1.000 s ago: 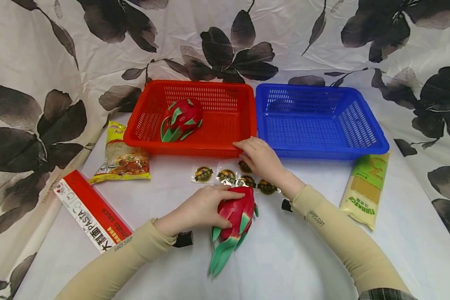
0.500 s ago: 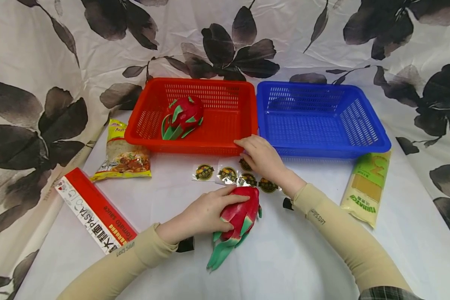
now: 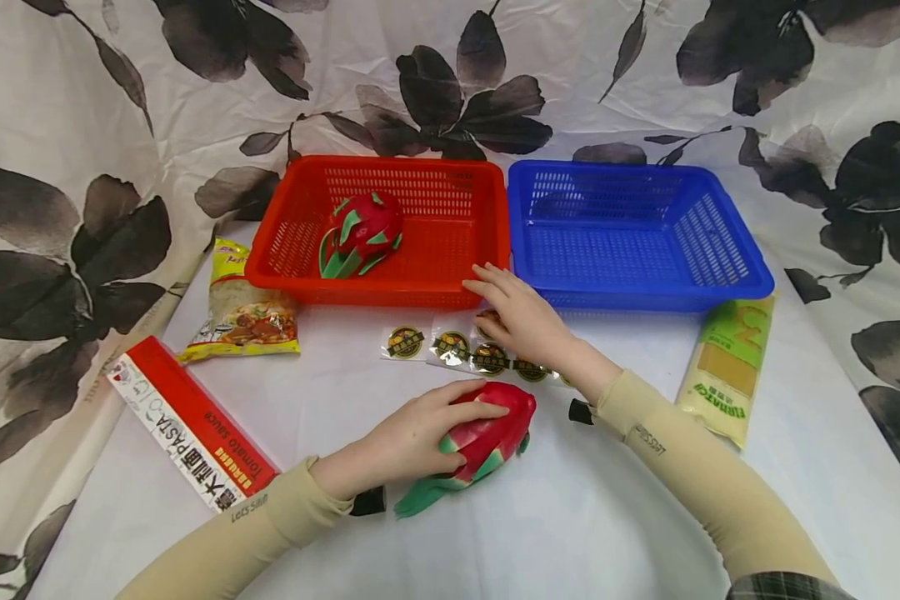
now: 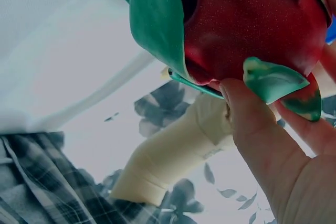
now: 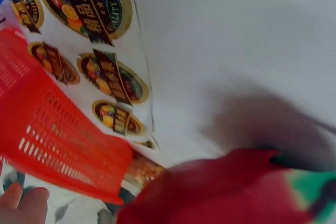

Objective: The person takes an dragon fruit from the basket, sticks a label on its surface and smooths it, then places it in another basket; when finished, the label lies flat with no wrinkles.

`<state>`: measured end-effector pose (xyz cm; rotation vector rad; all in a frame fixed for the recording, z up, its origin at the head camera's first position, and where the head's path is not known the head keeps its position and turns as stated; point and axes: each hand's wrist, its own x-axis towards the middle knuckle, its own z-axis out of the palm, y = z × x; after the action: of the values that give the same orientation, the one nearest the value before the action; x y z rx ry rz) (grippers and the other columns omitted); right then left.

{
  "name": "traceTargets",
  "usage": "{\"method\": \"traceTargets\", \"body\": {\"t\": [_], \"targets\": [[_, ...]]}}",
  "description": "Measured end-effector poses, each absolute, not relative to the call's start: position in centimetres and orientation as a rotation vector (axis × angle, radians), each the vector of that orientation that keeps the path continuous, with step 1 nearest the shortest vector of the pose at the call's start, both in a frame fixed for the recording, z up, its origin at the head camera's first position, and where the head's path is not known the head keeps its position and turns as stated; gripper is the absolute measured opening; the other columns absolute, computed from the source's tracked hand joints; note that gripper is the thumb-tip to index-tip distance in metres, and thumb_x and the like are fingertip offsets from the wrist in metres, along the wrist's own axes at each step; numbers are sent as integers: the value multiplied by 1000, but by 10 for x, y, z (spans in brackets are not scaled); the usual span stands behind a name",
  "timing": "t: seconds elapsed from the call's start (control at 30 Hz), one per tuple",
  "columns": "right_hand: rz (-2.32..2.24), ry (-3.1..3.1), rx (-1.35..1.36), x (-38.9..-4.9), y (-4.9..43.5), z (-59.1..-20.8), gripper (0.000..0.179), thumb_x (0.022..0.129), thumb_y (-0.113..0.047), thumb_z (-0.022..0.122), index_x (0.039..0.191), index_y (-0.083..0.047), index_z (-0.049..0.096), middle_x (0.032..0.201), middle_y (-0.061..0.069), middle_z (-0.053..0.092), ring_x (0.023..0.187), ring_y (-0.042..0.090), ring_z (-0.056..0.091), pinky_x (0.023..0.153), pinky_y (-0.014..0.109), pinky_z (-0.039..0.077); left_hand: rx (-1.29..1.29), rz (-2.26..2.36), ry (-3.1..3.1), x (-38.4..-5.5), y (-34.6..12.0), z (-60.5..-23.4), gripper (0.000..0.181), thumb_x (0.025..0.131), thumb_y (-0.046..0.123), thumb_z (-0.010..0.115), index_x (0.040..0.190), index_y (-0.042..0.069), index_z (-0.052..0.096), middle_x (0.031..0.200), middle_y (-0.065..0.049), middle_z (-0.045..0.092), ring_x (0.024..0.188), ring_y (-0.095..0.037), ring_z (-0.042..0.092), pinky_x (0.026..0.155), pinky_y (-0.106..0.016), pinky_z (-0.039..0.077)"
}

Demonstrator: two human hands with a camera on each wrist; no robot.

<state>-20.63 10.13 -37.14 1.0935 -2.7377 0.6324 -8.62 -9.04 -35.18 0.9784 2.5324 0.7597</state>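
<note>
Left hand (image 3: 416,435): fingers round one fruit (image 3: 497,435), in front of the red basket (image 3: 382,291), not yet inside. Second fruit (image 3: 371,223) (done, I judge): within it. Right hand (image 3: 530,321): fingers loosely extended, empty, by its near corner.

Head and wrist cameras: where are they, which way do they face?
Head: on the head, looking forward and down at the table; left hand, right hand, sleeves show.
Left wrist: on that wrist, facing the held dragon fruit; thumb, fingers, sleeve show.
Right wrist: on that wrist, facing stickers and red basket; fingertips show.
All share that fruit.
</note>
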Motion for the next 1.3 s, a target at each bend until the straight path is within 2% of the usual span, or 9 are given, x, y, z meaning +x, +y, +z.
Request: {"method": "traceTargets", "body": {"t": [0.2,0.4,0.53,0.73,0.87,1.0,1.3], "targets": [[597,-2736,1154,-186,114,-363,47,89,-23,61,132,-10,49,141,13,42,134,30,34,107,51,30,989,781,2545,-85,-91,-352,66,72,15,77,131,27,50,143,-5,37,123,-25,42,82,-36,54],[628,-2702,1259,-162,131,-363,41,87,-24,63,125,-10,56,133,11,50,123,27,46,102,48,37,979,803,2557,-83,-91,-354,63,74,14,75,130,27,51,143,-5,38,125,-25,41,84,-38,53],[636,-2722,1362,-144,140,-367,41,88,-30,61,125,-13,56,134,8,50,123,24,47,101,46,38,998,821,2573,-82,-91,-357,62,73,14,75,130,25,52,142,-5,39,125,-24,42,87,-38,51],[714,-2790,1416,-121,150,-376,54,89,-45,54,134,-15,47,138,5,47,127,23,43,102,45,38,1033,872,2570,-80,-92,-360,63,73,13,75,131,19,51,141,-7,41,125,-25,43,90,-39,50],[761,-2813,1415,-112,153,-383,65,85,-50,57,136,-11,43,139,4,46,127,22,42,103,44,38,1044,917,2549,-80,-94,-364,63,74,12,74,132,19,50,142,-5,41,126,-23,43,90,-36,50],[794,-2802,1407,-107,154,-387,72,81,-48,63,138,-10,40,138,5,46,127,21,43,103,41,38,1064,961,2525,-80,-96,-367,62,76,11,74,132,20,49,142,-3,40,127,-21,42,90,-33,50],[904,-2811,1356,-105,154,-389,73,77,-44,69,135,-10,43,134,5,49,124,20,46,100,39,42,1054,1011,2463,-82,-98,-365,63,77,13,74,134,20,47,141,-3,42,127,-19,42,91,-32,49]]}}
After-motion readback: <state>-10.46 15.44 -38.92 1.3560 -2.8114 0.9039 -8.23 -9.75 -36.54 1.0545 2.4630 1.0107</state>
